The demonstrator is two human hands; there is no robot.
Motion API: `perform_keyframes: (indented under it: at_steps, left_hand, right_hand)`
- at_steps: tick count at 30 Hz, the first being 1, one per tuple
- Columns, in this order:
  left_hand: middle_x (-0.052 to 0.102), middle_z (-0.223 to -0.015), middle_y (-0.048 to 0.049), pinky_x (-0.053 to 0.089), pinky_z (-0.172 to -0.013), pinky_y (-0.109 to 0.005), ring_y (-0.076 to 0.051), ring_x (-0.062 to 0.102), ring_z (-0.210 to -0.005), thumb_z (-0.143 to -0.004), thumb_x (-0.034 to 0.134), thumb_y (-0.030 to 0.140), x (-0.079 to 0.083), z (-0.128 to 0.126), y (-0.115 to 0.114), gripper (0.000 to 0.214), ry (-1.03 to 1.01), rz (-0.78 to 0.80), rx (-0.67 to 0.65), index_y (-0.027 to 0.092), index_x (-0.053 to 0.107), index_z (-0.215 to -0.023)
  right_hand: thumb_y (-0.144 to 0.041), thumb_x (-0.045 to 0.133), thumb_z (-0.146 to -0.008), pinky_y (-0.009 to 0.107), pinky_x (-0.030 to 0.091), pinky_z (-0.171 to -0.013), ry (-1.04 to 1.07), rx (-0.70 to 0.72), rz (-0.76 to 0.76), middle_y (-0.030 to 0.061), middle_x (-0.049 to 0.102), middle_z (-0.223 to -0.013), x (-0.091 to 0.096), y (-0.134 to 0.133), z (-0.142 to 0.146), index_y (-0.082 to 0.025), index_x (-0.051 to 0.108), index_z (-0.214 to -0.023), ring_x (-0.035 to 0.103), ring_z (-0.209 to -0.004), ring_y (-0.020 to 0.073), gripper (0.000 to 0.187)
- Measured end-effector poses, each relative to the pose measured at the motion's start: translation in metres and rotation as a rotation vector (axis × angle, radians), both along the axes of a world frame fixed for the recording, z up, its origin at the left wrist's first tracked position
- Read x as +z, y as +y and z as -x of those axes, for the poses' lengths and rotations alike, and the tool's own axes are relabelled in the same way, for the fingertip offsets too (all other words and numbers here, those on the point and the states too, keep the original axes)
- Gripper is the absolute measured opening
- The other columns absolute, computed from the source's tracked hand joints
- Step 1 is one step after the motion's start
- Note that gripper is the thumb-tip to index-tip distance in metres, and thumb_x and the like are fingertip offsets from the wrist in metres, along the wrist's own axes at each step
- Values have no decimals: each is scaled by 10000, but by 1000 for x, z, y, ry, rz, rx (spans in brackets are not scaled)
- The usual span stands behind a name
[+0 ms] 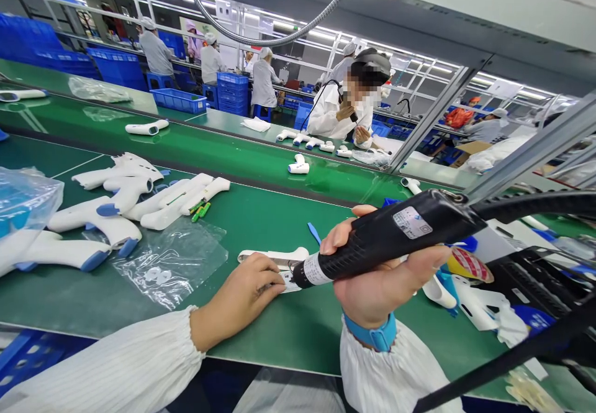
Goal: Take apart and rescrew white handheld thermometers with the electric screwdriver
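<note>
Closest to the camera were two white elastic-cuffed sleeves (116,363), with a blue wristband (375,335) on the right wrist. The right hand (372,289) was wrapped firmly around a chunky black power tool (395,233), thumb along the underside, cord trailing off to the right. The left hand (244,295) was flat-ish and low, fingers bent and close together, touching a small white part (288,281) on the green tabletop (261,220); can't tell if it was pinching it or just pressing. That part sat right at the tool's nose, but the fingers hid a lot, so no idea if the tip was touching. Just behind it lay a long white shell (295,255), with a blue strip (314,233) nearby. Off left there was a clear bag (174,264) and a messy heap of white gun-shaped housings (88,214), plus some green cylinders (201,211). Past that ran a shiny green belt (223,146) carrying more housings. Across it, a co-worker in white (323,112) held a tool over their own bits, and way back were blue crates (233,93) and other people working.
</note>
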State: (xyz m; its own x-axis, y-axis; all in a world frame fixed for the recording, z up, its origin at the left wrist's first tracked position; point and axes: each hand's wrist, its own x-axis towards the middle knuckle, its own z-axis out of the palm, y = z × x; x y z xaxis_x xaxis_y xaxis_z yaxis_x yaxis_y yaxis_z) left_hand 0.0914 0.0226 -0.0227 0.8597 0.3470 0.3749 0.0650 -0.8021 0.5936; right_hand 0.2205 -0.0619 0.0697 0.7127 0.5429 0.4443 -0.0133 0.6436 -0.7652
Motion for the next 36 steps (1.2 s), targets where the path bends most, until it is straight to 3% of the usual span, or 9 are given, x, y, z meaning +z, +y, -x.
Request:
perform_keyframes:
  at_steps: [8,20,25,30,36]
  left_hand:
    - [653,-941,-49,481,-828,-332,-166,584,-883,-890,429,263,-7,15,-5,237,37,-208,-21,209,654,-942]
    - [662,-936,-39,481,-824,-328,-170,590,-885,-884,443,260,-11,14,-3,223,33,-213,-26,213,658,-918]
    - [665,-947,-30,477,-832,-327,-172,587,-893,-882,447,266,-10,14,-4,224,47,-187,-6,217,663,-913]
    - [670,-938,-45,473,-826,-328,-183,586,-895,-879,449,275,-9,14,-5,235,64,-165,7,196,669,-912]
    - [637,-998,-41,439,-838,-290,-162,562,-935,-862,477,248,-2,15,-1,176,-1,92,73,206,647,-878]
  right_hand:
    - [-689,328,-761,262,395,-430,-83,82,18,-15,547,-563,-23,22,0,-204,529,-928,506,-459,139,551]
    - [-725,338,-735,253,384,-415,-134,148,68,-16,554,-565,-36,33,-2,-197,521,-908,493,-438,131,585]
    - [-737,364,-719,240,372,-400,-141,223,90,-25,534,-534,-37,41,-1,-182,526,-859,481,-420,119,595]
    - [-748,341,-717,243,375,-397,-146,194,72,-22,543,-543,-37,38,-2,-188,524,-865,487,-424,124,608]
    - [-706,331,-745,252,380,-413,-80,96,21,-22,544,-536,-23,25,-3,-195,529,-889,498,-433,131,567]
